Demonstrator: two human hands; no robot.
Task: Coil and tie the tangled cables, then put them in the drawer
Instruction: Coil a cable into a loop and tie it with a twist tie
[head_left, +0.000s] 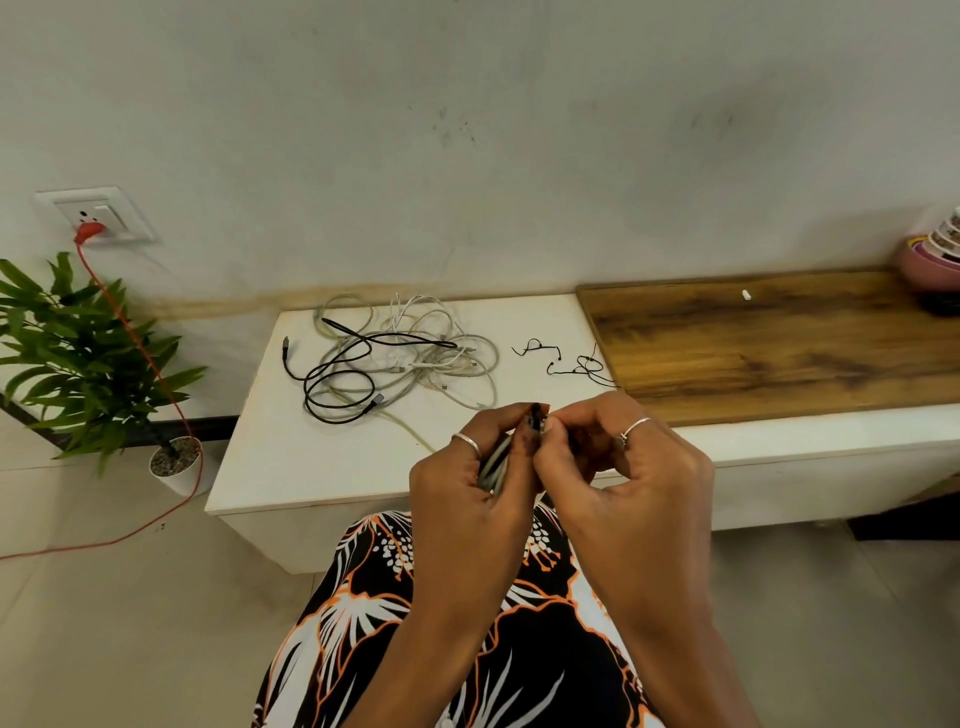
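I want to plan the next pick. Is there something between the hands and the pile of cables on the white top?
Nothing visible stands in the way. Both the left hand and the right hand hold a folded grey cable in front of the white top; the bare surface runs from them to the tangled cables. The black ties lie aside, to the right.

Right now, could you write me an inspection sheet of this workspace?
Surface: white bench top, wooden board at its right.
Job's things: tangled cables heaped on the top; grey cable bundle in hand.
Clutter: thin black ties; stacked bowls.
Grips: left hand holds the bundle; right hand pinches at its top.
Cables: red cord plugged into wall socket.
Surroundings: potted plant; drawer: nothing seen.
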